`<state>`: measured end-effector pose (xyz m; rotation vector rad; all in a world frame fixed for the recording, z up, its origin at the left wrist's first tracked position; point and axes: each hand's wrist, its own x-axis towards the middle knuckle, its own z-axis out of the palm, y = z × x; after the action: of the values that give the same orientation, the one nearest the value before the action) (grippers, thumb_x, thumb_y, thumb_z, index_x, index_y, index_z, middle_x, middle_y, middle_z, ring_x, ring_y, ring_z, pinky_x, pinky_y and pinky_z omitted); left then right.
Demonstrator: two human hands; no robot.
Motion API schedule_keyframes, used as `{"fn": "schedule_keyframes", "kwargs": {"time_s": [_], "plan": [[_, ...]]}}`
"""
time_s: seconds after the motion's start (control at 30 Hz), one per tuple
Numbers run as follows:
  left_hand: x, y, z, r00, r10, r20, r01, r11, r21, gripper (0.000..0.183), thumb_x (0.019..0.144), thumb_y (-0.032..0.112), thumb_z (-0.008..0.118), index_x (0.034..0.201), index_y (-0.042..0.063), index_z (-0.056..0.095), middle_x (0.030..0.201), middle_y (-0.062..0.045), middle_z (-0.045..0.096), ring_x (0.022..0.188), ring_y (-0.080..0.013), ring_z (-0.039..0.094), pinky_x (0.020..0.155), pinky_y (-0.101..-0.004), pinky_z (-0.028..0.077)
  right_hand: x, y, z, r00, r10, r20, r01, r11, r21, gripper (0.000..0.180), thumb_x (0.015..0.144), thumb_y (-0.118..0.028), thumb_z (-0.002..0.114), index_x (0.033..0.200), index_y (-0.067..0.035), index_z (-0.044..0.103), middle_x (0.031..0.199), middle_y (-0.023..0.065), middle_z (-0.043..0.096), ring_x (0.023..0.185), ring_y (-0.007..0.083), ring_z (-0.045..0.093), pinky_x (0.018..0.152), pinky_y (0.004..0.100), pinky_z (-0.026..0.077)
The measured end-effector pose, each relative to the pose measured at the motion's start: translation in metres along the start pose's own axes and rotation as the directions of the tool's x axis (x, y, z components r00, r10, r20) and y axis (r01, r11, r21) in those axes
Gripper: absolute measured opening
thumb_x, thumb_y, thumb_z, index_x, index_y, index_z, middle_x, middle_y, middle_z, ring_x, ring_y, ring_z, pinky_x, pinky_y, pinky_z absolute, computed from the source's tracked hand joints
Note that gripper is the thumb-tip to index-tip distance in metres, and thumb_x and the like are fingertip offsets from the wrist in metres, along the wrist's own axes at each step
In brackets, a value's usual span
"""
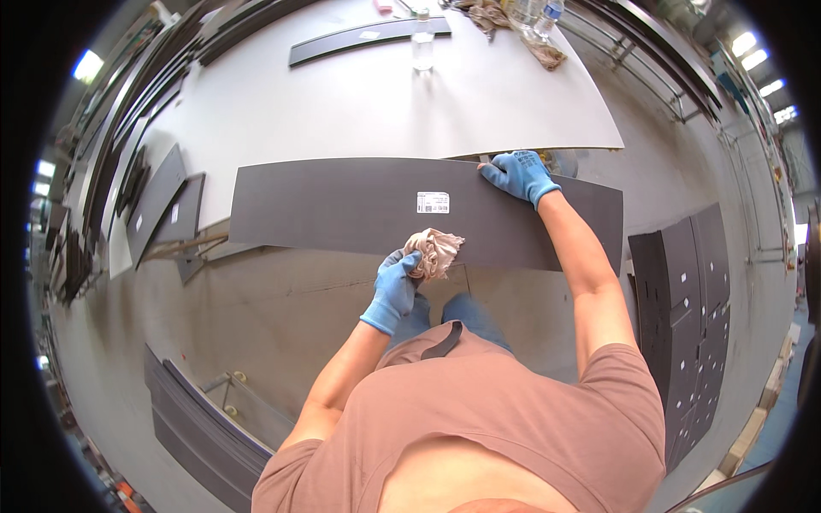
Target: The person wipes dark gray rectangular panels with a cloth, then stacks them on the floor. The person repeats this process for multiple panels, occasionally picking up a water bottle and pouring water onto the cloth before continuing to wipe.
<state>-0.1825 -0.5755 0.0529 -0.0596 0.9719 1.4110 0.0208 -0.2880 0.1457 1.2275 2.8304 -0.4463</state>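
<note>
A long dark grey panel [321, 202] lies before me along the near edge of the white-topped table, its near edge over the floor. A white label [433, 202] bearing writing is stuck near its middle. In a blue work glove, my right hand [518, 176] grips the panel's far edge right of the label, thumb on top; the fingertips beneath are hidden. My left hand [399, 276], also gloved in blue, holds a bunched beige cloth rag [437, 251] at the panel's near edge, below the label. Whether the rag presses on the panel cannot be told.
On the white table [308, 122] stand a clear bottle [423, 45] and a narrow dark panel [359, 42]. More bottles [535, 16] and brown rags [545, 52] lie at its far right. Dark panels lean at left [160, 199]; stacks stand at right [686, 308] and lower left [199, 429].
</note>
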Motion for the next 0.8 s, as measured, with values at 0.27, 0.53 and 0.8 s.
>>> {"fn": "schedule_keyframes", "kwargs": {"time_s": [0.27, 0.53, 0.8], "plan": [[0.085, 0.022, 0.063, 0.993, -0.1, -0.06, 0.105, 0.991, 0.083, 0.023, 0.102, 0.008, 0.062, 0.124, 0.002, 0.066, 0.118, -0.009, 0.073, 0.107, -0.0234, 0.071, 0.098, -0.0413, 0.057, 0.063, 0.09, 0.014, 0.996, 0.074, 0.045, -0.075, 0.996, 0.041, 0.057, 0.103, -0.057, 0.051, 0.09, -0.009, 0.08, 0.088, 0.0203, 0.075, 0.087, 0.041, 0.073, 0.079, 0.0485, 0.055], [0.196, -0.011, 0.137, 0.985, -0.159, -0.068, 0.158, 0.987, -0.008, 0.024, 0.105, 0.01, 0.059, 0.127, 0.005, 0.066, 0.122, -0.007, 0.072, 0.111, -0.0228, 0.07, 0.1, -0.0411, 0.056, 0.154, 0.208, 0.0, 0.976, 0.035, 0.214, -0.046, 0.998, 0.045, 0.065, 0.102, -0.064, 0.046, 0.092, -0.01, 0.079, 0.09, 0.0188, 0.077, 0.089, 0.0386, 0.074, 0.081, 0.0497, 0.056], [0.281, -0.043, 0.228, 0.957, -0.237, -0.169, 0.222, 0.969, -0.104, 0.026, 0.103, 0.01, 0.061, 0.128, 0.003, 0.064, 0.119, -0.007, 0.071, 0.109, -0.0232, 0.069, 0.102, -0.0433, 0.055, 0.225, 0.321, -0.005, 0.968, -0.01, 0.251, 0.001, 0.999, 0.033, 0.064, 0.102, -0.065, 0.047, 0.09, -0.011, 0.078, 0.09, 0.0184, 0.076, 0.088, 0.039, 0.074, 0.081, 0.05, 0.056]]}}
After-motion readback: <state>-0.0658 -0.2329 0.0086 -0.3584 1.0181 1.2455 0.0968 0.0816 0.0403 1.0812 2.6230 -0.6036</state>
